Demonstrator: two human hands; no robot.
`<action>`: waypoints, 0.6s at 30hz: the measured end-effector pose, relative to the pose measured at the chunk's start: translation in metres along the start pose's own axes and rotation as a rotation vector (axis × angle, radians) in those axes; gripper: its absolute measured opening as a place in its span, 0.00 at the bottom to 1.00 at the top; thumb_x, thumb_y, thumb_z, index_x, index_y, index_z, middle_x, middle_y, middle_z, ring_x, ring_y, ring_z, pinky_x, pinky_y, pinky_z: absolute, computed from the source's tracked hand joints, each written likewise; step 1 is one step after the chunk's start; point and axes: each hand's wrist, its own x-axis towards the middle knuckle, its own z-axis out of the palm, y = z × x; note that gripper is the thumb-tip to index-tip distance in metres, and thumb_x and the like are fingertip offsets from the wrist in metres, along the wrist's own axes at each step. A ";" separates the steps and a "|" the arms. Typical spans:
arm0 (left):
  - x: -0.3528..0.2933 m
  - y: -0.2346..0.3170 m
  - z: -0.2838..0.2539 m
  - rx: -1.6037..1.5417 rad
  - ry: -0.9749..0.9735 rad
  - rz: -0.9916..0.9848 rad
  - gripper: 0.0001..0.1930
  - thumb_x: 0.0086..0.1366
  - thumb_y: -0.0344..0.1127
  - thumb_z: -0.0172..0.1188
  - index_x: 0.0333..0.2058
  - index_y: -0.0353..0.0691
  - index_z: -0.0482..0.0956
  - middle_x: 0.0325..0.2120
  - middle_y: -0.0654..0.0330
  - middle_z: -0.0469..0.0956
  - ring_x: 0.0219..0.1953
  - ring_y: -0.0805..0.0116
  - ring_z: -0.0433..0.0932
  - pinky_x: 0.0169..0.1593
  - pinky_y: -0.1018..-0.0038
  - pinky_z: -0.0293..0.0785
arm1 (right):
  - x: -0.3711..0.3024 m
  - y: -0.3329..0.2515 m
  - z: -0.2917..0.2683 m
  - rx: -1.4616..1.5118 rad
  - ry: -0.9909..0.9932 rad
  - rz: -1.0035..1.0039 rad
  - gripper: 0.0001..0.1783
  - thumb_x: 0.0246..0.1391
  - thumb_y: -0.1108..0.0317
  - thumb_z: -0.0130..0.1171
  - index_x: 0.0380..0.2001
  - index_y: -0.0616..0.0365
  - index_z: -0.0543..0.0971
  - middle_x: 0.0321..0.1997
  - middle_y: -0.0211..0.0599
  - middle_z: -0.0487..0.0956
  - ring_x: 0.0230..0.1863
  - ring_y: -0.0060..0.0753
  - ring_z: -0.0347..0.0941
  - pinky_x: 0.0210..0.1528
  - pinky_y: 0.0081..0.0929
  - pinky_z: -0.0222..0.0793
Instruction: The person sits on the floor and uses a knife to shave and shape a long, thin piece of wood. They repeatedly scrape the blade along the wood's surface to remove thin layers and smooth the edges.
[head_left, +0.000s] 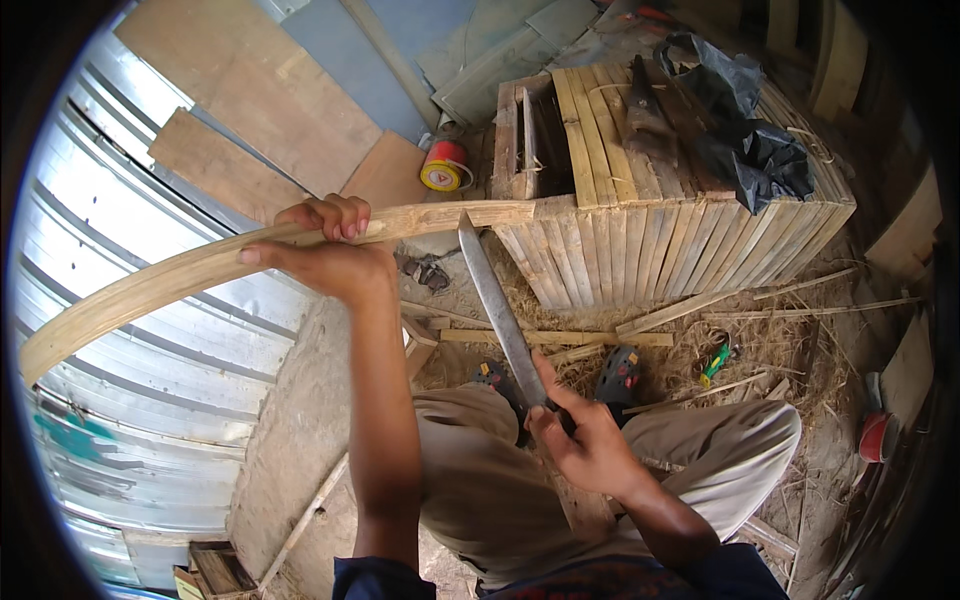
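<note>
My left hand (325, 245) is wrapped round a long pale strip of wood (180, 270) that runs from the far left to the slatted wooden crate (640, 250). The strip's right end rests against the crate's near left top edge. In my right hand (585, 445) is a machete (495, 300), its long grey blade pointing up and away from me. The blade's tip lies at the strip, to the right of my left hand; I cannot tell whether it touches. Below my right hand shows a brown wooden piece (585, 510), perhaps the machete's handle.
A handsaw (645, 115) and black plastic (765, 160) lie on the crate. A red and yellow can (445, 168) stands left of it. Wood shavings and loose sticks (555, 338) litter the floor round my feet. Corrugated metal sheeting (150, 400) walls the left side.
</note>
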 end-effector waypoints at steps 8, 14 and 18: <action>-0.002 0.000 0.000 0.016 0.007 0.000 0.40 0.56 0.84 0.31 0.19 0.47 0.55 0.12 0.67 0.52 0.14 0.74 0.51 0.19 0.77 0.52 | 0.002 -0.004 -0.005 -0.023 -0.032 -0.065 0.35 0.62 0.72 0.52 0.71 0.53 0.56 0.32 0.42 0.80 0.29 0.29 0.77 0.41 0.24 0.73; 0.003 -0.001 -0.003 0.008 0.024 -0.024 0.40 0.58 0.83 0.29 0.24 0.47 0.58 0.12 0.67 0.52 0.14 0.74 0.52 0.20 0.78 0.53 | 0.021 0.025 -0.005 -0.115 0.066 -0.197 0.33 0.62 0.73 0.51 0.70 0.55 0.58 0.30 0.40 0.79 0.25 0.25 0.74 0.36 0.25 0.73; 0.005 -0.002 -0.007 -0.011 0.044 -0.035 0.39 0.58 0.83 0.29 0.24 0.47 0.59 0.12 0.67 0.52 0.14 0.74 0.52 0.20 0.78 0.53 | 0.040 0.058 -0.017 -0.074 0.209 -0.047 0.33 0.63 0.73 0.50 0.70 0.58 0.58 0.28 0.37 0.77 0.26 0.19 0.70 0.34 0.23 0.71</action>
